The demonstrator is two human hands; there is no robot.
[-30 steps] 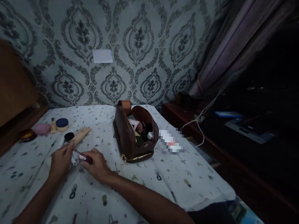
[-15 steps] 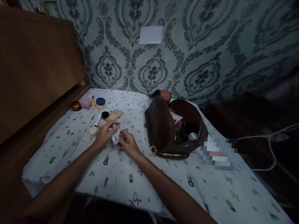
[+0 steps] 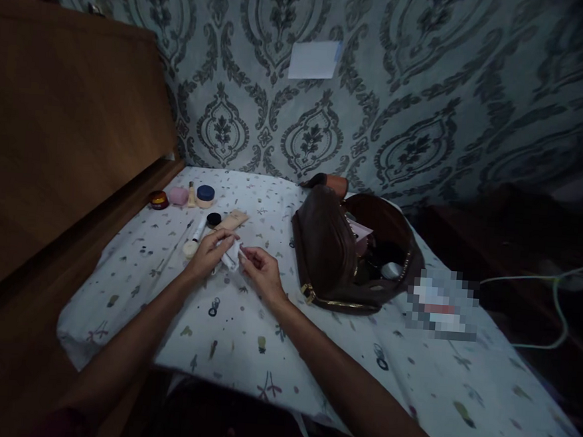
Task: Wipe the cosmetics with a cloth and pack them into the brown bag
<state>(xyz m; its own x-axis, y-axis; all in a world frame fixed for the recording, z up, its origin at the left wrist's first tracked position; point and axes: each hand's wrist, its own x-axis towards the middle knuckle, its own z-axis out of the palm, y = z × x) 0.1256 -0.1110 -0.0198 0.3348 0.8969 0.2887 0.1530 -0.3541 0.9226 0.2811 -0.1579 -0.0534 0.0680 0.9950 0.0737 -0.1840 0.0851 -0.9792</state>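
A small crumpled white item, perhaps cloth or tissue, is between my hands above the patterned cloth. My left hand is closed on its left side. My right hand pinches its right edge with thumb and fingertips. Just beyond my left hand lie a beige flat packet, a black round lid, a white tube and a cream round item. To the right stands an open brown bag with a pink item and other things inside.
Farther back at the left are a dark red jar, a pink item, a small tube and a blue-lidded jar. An orange-brown item is behind the bag. A wooden cabinet borders the left side.
The whole view has shifted, so things appear slightly farther right. My hands still hold the white item, and its shape between the fingers has changed a little.
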